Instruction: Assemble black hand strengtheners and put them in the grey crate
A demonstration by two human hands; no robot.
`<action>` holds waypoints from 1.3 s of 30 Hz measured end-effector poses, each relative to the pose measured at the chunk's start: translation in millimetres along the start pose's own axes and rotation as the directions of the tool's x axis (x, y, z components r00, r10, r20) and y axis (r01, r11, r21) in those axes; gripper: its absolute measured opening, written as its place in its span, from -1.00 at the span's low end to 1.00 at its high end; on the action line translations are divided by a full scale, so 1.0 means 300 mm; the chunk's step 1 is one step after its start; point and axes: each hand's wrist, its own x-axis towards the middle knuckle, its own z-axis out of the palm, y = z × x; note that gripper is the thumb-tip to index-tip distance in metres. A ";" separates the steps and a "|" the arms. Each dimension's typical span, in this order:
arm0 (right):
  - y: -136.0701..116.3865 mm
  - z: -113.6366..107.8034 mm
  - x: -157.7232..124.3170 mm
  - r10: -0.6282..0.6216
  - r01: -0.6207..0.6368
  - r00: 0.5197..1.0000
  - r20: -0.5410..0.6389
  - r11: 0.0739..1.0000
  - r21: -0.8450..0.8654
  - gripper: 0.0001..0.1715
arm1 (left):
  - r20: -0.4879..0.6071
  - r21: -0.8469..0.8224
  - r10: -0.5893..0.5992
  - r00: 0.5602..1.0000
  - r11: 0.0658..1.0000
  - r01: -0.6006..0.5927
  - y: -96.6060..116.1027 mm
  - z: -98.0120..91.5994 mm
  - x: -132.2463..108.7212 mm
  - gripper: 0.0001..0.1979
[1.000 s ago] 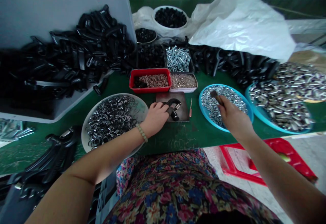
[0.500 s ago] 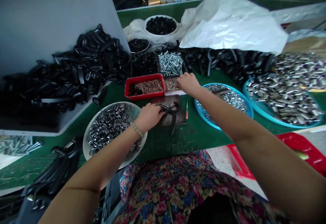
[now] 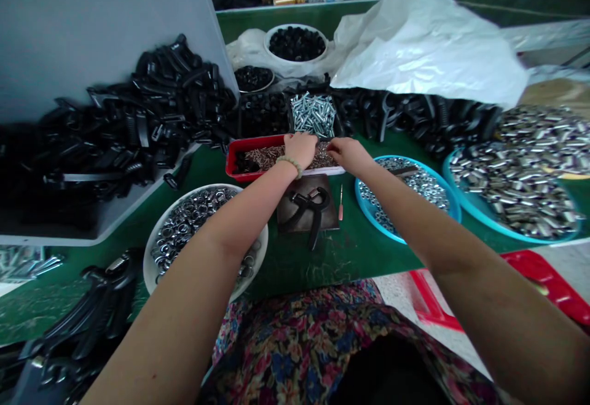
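My left hand (image 3: 300, 150) rests at the red plastic tray (image 3: 237, 159), fingers down among its thin metal pins, and I cannot tell whether it holds any. My right hand (image 3: 349, 154) reaches the tray of small metal pieces (image 3: 328, 158), its fingertips at the tray's near side and partly hiding it. Between my forearms, a black hand-grip part (image 3: 308, 208) lies on a dark square pad (image 3: 291, 214). Just right of the pad lies a small screwdriver with a red handle (image 3: 340, 203).
A blue tray of nuts (image 3: 403, 193) sits right of the pad, with a dark-handled tool (image 3: 403, 171) on it. A white tray of rings (image 3: 203, 227) lies under my left forearm. Heaps of black parts (image 3: 138, 122) and a white plastic sheet (image 3: 428, 48) stand behind.
My left hand has left the black part on the pad and moved forward to the red tray. My right hand has moved left, next to it, and the black part now lies still.
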 end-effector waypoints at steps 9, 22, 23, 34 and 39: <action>-0.145 0.007 -0.238 -0.166 0.174 0.985 -0.050 0.948 0.265 -0.74 | -0.067 -0.414 -0.048 0.997 0.910 0.016 -0.018 -0.063 -0.070 -0.81; -0.164 0.079 -0.317 -0.214 0.211 0.977 0.027 0.975 0.073 -0.69 | -0.037 -0.459 0.046 0.998 0.886 -0.058 -0.026 0.010 -0.485 -0.80; -0.172 0.078 -0.322 -0.230 0.229 0.971 0.059 0.973 0.017 -0.69 | -0.032 -0.391 0.072 0.997 0.917 -0.079 -0.019 0.022 -0.491 -0.79; -0.123 -0.019 -0.406 0.155 -0.179 0.984 0.089 0.879 0.442 -0.58 | 0.063 0.004 0.139 0.988 0.990 -0.140 0.016 0.022 -0.495 -0.69; -0.004 -0.071 -0.589 0.358 -0.324 0.932 -0.058 0.893 0.312 -0.54 | 0.116 0.059 0.201 0.973 0.976 -0.209 0.018 0.017 -0.501 -0.68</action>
